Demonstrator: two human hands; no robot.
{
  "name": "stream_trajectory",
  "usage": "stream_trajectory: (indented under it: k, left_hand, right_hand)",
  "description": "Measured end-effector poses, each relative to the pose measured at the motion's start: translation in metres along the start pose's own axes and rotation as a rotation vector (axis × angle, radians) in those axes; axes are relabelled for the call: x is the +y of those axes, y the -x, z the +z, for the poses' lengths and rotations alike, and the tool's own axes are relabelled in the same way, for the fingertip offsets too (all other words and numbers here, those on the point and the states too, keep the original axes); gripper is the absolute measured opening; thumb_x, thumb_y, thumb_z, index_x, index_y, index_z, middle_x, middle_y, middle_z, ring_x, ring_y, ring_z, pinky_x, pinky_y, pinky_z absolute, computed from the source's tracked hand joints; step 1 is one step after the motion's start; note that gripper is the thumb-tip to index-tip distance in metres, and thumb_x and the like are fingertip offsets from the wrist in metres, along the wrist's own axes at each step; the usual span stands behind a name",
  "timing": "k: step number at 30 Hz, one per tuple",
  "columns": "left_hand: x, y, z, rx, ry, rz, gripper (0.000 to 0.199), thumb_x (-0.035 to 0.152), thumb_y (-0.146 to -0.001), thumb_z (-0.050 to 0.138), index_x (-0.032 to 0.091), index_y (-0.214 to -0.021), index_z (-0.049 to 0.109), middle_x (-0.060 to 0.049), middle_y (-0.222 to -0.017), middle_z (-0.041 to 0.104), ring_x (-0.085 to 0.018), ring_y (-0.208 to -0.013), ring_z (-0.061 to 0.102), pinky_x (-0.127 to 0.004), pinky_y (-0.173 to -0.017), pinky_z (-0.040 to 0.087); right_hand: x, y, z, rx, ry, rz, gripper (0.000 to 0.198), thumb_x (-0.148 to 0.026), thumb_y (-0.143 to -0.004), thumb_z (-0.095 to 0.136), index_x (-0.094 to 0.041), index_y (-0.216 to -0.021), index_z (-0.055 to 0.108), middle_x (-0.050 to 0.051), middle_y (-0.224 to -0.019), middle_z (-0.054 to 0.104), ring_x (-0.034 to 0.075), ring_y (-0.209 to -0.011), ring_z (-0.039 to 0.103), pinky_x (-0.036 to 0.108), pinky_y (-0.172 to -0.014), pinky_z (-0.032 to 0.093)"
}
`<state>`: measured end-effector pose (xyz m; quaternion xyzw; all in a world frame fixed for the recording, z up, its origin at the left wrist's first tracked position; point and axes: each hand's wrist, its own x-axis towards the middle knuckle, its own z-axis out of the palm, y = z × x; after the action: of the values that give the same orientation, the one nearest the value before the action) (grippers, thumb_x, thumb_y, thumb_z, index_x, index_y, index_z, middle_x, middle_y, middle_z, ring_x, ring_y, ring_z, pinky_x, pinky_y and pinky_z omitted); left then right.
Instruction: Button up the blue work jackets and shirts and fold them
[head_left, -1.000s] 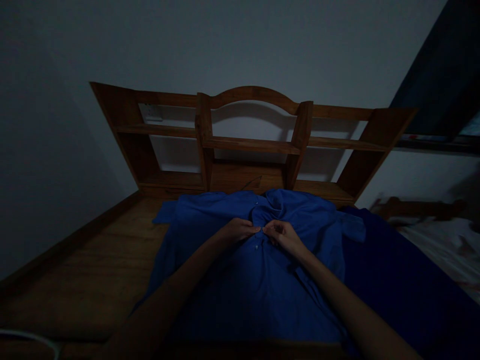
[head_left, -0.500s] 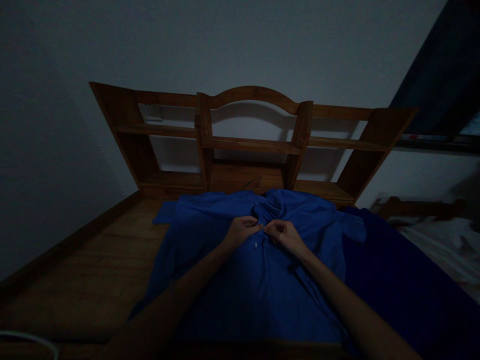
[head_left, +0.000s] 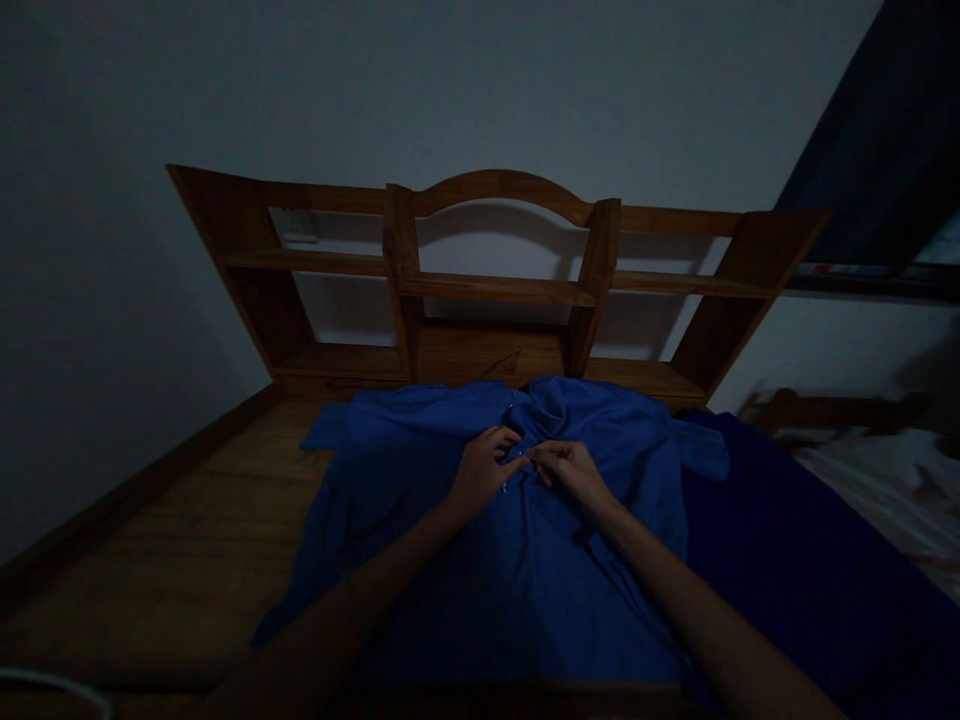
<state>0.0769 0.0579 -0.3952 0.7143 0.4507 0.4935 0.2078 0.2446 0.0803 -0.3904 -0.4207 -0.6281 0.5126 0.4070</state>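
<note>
Since the earlier frame, your left hand point(head_left: 480, 472) has loosened, its fingers now parted at the front of the blue shirt point(head_left: 495, 585); your right hand point(head_left: 576, 470) pinches the fabric there. The shirt lies spread across the wooden surface point(head_left: 187, 530), before a shelf unit point(head_left: 499, 290), dark blue cloth point(head_left: 787, 560) alongside.
</note>
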Motion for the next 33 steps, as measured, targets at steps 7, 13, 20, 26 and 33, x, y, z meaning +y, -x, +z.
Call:
stream_trajectory:
  k: [7, 13, 20, 26, 33]
  left_hand:
    - [0.006, 0.001, 0.001, 0.063, -0.024, 0.016, 0.030, 0.027, -0.074, 0.067, 0.022, -0.102, 0.059, -0.002, -0.099, 0.064, -0.015, -0.090, 0.062, -0.028, -0.079, 0.053]
    - [0.006, 0.001, 0.000, 0.024, -0.040, 0.036, 0.031, 0.023, -0.075, 0.066, 0.023, -0.105, 0.060, -0.002, -0.103, 0.065, -0.016, -0.094, 0.062, -0.028, -0.083, 0.051]
    - [0.004, 0.000, 0.000, -0.031, -0.125, 0.124, 0.028, 0.020, -0.077, 0.063, 0.023, -0.105, 0.060, -0.001, -0.104, 0.065, -0.015, -0.093, 0.061, -0.027, -0.085, 0.048]
    - [0.007, -0.002, -0.004, -0.058, -0.110, 0.100, 0.026, 0.019, -0.078, 0.059, 0.022, -0.104, 0.060, -0.002, -0.103, 0.065, -0.015, -0.096, 0.060, -0.027, -0.086, 0.047]
    - [0.000, -0.004, -0.003, 0.027, 0.022, -0.044, 0.024, 0.027, -0.075, 0.063, 0.019, -0.097, 0.061, -0.003, -0.092, 0.066, -0.015, -0.086, 0.063, -0.026, -0.080, 0.050]
  right_hand:
    - [0.000, -0.001, 0.000, 0.014, 0.035, 0.002, 0.023, -0.036, -0.072, 0.058, -0.014, -0.065, 0.061, -0.003, -0.047, 0.051, 0.007, -0.039, 0.039, 0.020, -0.042, 0.028]
    - [-0.007, 0.002, -0.001, 0.003, 0.043, 0.005, 0.021, -0.032, -0.071, 0.056, -0.013, -0.071, 0.065, -0.003, -0.045, 0.049, 0.007, -0.040, 0.039, 0.020, -0.043, 0.028]
    - [-0.005, 0.003, -0.002, -0.002, 0.012, -0.010, 0.018, -0.026, -0.072, 0.054, -0.013, -0.069, 0.065, -0.004, -0.043, 0.048, 0.007, -0.041, 0.037, 0.020, -0.044, 0.026]
    - [-0.003, 0.002, -0.004, -0.080, -0.001, -0.038, 0.022, -0.027, -0.072, 0.050, -0.013, -0.079, 0.066, -0.002, -0.052, 0.054, 0.008, -0.043, 0.043, 0.020, -0.046, 0.032]
    - [-0.011, 0.009, -0.005, 0.048, 0.222, -0.205, 0.027, -0.027, -0.080, 0.042, -0.015, -0.090, 0.064, 0.000, -0.064, 0.057, 0.010, -0.050, 0.049, 0.021, -0.049, 0.037]
